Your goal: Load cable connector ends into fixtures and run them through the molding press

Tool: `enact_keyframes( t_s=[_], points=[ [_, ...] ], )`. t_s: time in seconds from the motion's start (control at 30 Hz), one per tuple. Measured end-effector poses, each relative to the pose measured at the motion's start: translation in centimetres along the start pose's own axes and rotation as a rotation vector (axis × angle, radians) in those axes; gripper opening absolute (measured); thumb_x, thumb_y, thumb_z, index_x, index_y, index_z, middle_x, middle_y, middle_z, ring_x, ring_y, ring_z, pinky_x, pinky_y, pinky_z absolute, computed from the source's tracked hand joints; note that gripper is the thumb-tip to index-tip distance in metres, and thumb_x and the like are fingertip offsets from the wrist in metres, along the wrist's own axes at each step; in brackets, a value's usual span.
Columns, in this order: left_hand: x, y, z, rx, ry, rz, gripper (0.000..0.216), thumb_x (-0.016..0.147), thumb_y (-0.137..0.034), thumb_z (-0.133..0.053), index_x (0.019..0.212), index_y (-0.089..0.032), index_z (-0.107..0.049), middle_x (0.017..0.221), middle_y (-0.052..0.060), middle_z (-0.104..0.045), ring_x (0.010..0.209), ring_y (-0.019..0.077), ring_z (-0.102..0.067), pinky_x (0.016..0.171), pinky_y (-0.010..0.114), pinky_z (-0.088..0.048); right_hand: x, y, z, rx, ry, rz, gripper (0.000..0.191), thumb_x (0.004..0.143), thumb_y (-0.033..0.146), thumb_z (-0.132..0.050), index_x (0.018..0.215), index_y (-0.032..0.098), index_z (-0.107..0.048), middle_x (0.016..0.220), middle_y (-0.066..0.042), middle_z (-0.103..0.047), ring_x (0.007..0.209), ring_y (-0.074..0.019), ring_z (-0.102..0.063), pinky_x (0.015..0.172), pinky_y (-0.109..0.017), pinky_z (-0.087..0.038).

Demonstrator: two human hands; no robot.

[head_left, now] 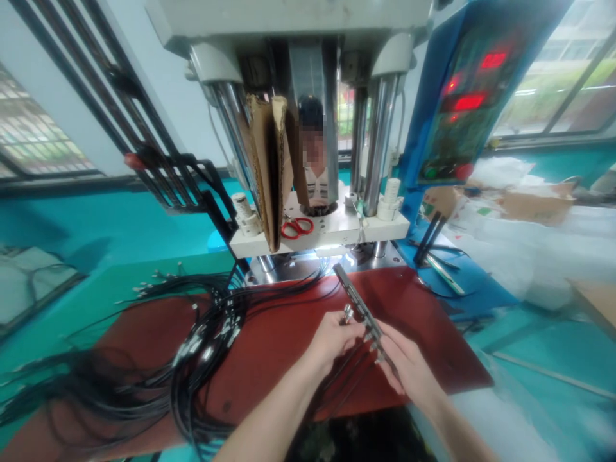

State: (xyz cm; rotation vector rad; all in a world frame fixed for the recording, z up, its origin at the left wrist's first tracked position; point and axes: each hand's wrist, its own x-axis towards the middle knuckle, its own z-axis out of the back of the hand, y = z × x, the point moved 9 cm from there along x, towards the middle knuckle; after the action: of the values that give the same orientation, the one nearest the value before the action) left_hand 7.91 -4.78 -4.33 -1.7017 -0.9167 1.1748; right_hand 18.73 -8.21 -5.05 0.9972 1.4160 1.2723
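My right hand (404, 359) grips the lower end of a long, narrow, dark metal bar (353, 296) with notches along it. The bar slants up and to the left, over the reddish-brown board (283, 333). Close beside the bar, my left hand (332, 340) is closed in a pinch on a cable connector (346, 313) with a shiny metal tip. Small metal pieces sit along the bar's lower part near my fingers, and thin black cables hang below. To the left lies a large bundle of black cables (180, 391) with pale connector ends.
Behind the board stands a press with a white plate (332, 223), steel columns and a lit gap beneath. Red-handled scissors (297, 228) and folded cardboard (269, 179) rest on it. At right are a control box (464, 102), a cutter knife (445, 274) and white bags (553, 256).
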Motion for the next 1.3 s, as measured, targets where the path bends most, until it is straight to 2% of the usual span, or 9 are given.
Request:
enact_keyframes(
  t_s=[0.1,0.2,0.27,0.4,0.5,0.7,0.87,1.13,1.3],
  points=[
    [-0.1,-0.1,0.4,-0.007,-0.039,-0.023,0.027,0.058,-0.029,-0.066,0.051,-0.016,-0.042,0.032,-0.009,-0.033,0.031,0.002,-0.021,0.036,0.019,-0.012,0.0,0.0,-0.4,-0.076,0.014,0.002,0.052,0.086,0.045,-0.038,0.129,0.016,-0.037,0.044,0.008,-0.042,0.031,-0.0047,-0.032,0.031,-0.016,-0.026],
    [-0.2,-0.7,0.9,0.086,-0.037,-0.12,0.027,0.064,-0.036,-0.062,0.054,-0.014,-0.049,0.042,-0.005,-0.045,0.037,0.0039,-0.033,0.039,0.018,-0.02,0.0,0.1,-0.6,-0.089,0.019,0.01,0.051,0.086,0.045,-0.039,0.127,0.016,-0.04,0.043,0.008,-0.041,0.031,-0.0054,-0.033,0.031,-0.017,-0.026],
    [-0.2,-1.2,1.9,0.112,-0.095,-0.166,0.029,0.069,-0.042,-0.057,0.062,-0.014,-0.054,0.051,-0.002,-0.05,0.042,0.0055,-0.039,0.039,0.018,-0.025,0.0,0.1,-0.3,-0.056,-0.008,-0.001,0.051,0.085,0.046,-0.04,0.126,0.015,-0.041,0.043,0.007,-0.042,0.031,-0.0057,-0.032,0.031,-0.017,-0.025],
    [-0.5,-1.7,4.9,-0.094,-0.329,-0.219,0.028,0.073,-0.046,-0.052,0.072,-0.019,-0.046,0.043,-0.01,-0.033,0.034,0.0046,-0.025,0.034,0.017,-0.017,0.1,-0.2,0.4,0.003,-0.051,-0.03,0.051,0.085,0.047,-0.041,0.124,0.015,-0.043,0.041,0.008,-0.041,0.029,-0.005,-0.031,0.029,-0.016,-0.021],
    [-0.4,-1.3,4.3,-0.211,-0.28,-0.219,0.026,0.073,-0.042,-0.054,0.07,-0.022,-0.037,0.042,-0.011,-0.028,0.034,0.0042,-0.02,0.034,0.017,-0.011,0.2,-0.6,0.4,0.037,-0.037,-0.059,0.05,0.085,0.047,-0.042,0.124,0.016,-0.043,0.042,0.007,-0.043,0.029,-0.0043,-0.031,0.03,-0.016,-0.021],
    [-0.3,-0.8,2.2,-0.007,-0.201,-0.15,0.024,0.064,-0.032,-0.061,0.057,-0.015,-0.045,0.041,-0.009,-0.032,0.036,0.0017,-0.021,0.038,0.018,-0.013,0.3,-0.9,0.1,0.07,0.029,-0.059,0.059,0.084,0.048,-0.043,0.129,0.01,-0.037,0.038,0.008,-0.041,0.027,-0.0049,-0.029,0.028,-0.016,-0.018],
    [0.0,-0.6,2.5,-0.042,-0.213,-0.094,0.022,0.059,-0.029,-0.062,0.053,-0.016,-0.045,0.036,-0.009,-0.03,0.035,0.0025,-0.022,0.04,0.019,-0.014,0.3,-1.1,0.1,0.019,0.026,-0.071,0.059,0.082,0.05,-0.043,0.128,0.012,-0.039,0.041,0.007,-0.042,0.029,-0.005,-0.029,0.028,-0.016,-0.02],
    [0.0,-0.3,3.3,-0.048,-0.251,-0.132,0.025,0.057,-0.025,-0.062,0.049,-0.017,-0.04,0.037,-0.009,-0.028,0.036,0.0028,-0.021,0.041,0.019,-0.014,0.4,-1.1,-0.8,-0.103,0.061,-0.065,0.055,0.081,0.052,-0.044,0.127,0.021,-0.042,0.044,0.008,-0.037,0.033,-0.0063,-0.031,0.032,-0.017,-0.026],
    [0.2,-0.8,3.7,0.022,-0.25,-0.212,0.024,0.066,-0.036,-0.059,0.061,-0.016,-0.047,0.044,-0.008,-0.037,0.04,0.004,-0.026,0.041,0.019,-0.018,0.6,-1.5,0.1,-0.02,-0.054,-0.072,0.058,0.077,0.055,-0.048,0.121,0.017,-0.048,0.042,0.006,-0.042,0.029,-0.0046,-0.027,0.029,-0.016,-0.021]
  ],
)
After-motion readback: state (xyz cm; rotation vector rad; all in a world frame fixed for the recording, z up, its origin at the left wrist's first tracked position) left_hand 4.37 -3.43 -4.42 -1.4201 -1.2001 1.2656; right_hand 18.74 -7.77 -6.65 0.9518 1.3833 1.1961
